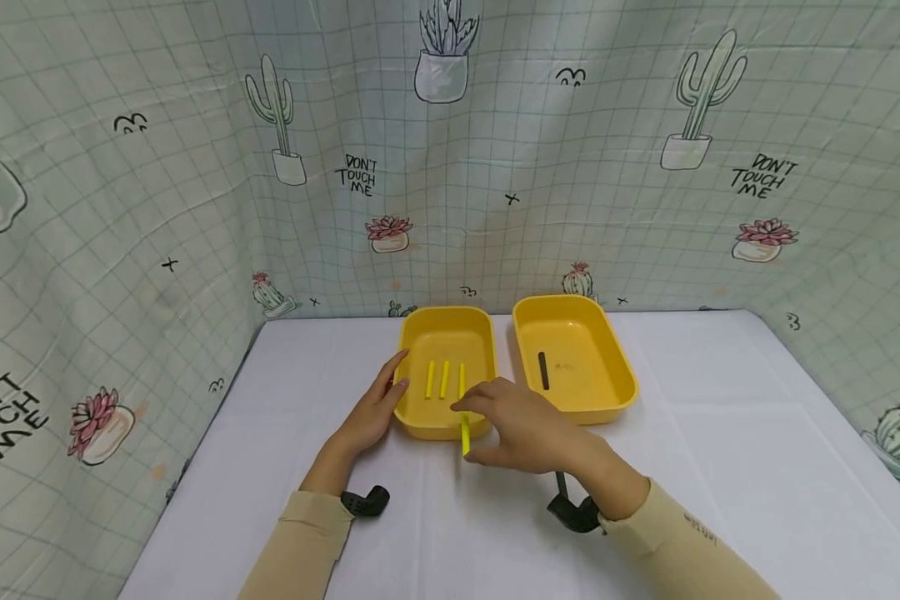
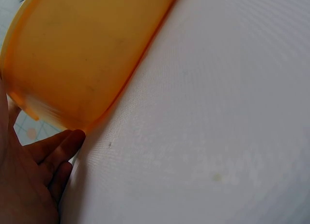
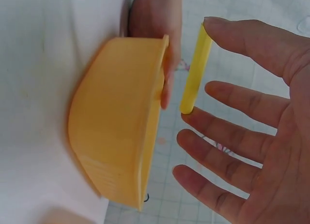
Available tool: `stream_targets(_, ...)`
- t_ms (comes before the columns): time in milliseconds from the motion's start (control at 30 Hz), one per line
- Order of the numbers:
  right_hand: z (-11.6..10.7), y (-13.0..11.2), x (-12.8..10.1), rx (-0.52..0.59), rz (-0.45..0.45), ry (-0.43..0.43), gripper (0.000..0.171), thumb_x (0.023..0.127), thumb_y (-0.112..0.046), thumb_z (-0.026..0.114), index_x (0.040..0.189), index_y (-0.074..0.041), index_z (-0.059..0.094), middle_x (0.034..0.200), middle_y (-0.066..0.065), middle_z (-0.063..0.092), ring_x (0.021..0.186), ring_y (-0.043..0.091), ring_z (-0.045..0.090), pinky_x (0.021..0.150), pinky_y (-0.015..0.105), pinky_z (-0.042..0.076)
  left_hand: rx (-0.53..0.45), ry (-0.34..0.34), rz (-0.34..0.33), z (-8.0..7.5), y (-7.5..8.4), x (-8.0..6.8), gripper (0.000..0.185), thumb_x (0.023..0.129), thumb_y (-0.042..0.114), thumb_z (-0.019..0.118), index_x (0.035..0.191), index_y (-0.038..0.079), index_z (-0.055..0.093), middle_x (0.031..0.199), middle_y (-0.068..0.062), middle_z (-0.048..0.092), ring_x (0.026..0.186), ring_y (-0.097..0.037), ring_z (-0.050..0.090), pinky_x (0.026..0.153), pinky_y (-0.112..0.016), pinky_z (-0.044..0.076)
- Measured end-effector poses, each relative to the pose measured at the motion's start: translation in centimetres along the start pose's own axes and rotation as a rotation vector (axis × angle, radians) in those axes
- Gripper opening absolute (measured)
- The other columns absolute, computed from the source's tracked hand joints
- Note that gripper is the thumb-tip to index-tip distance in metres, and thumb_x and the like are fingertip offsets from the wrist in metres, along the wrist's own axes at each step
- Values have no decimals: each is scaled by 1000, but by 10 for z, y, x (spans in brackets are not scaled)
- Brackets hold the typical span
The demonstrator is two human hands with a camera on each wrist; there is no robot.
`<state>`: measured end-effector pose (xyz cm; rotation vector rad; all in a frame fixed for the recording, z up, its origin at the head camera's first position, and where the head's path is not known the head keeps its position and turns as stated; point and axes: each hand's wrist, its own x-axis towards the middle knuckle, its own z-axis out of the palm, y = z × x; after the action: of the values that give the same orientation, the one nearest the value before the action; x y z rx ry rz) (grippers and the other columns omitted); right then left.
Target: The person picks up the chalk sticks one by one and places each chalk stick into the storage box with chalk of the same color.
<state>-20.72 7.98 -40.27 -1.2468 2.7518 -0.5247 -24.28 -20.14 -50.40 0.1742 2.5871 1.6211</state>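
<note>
Head view shows the right hand (image 1: pixel 528 427) pinching a yellow stick (image 1: pixel 465 437) by its ends over the left tray's (image 1: pixel 448 330) near rim, seemingly to set it beside the 3 sticks (image 1: pixel 444 380) inside, which calls for careful lowering. The left hand (image 1: pixel 367 417) touches that tray; whether it grips, I cannot tell. The right hand may hide part of the 3rd stick.

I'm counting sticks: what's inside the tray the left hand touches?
Three yellow sticks show inside that yellow tray. The right hand covers some of it, so anything underneath can't be seen.
</note>
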Motion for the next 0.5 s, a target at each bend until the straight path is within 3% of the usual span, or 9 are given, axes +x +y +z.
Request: stream_targets(500,-14,21,25,-9,75,3,58,87,-35,85,139,-16,65,144,4,63,133,29,56,111,51,49,0,-4,-11,-1,4,-1,53,112,44,40,162,45,23,174,-1,19,161,-30,21,130,-56,18)
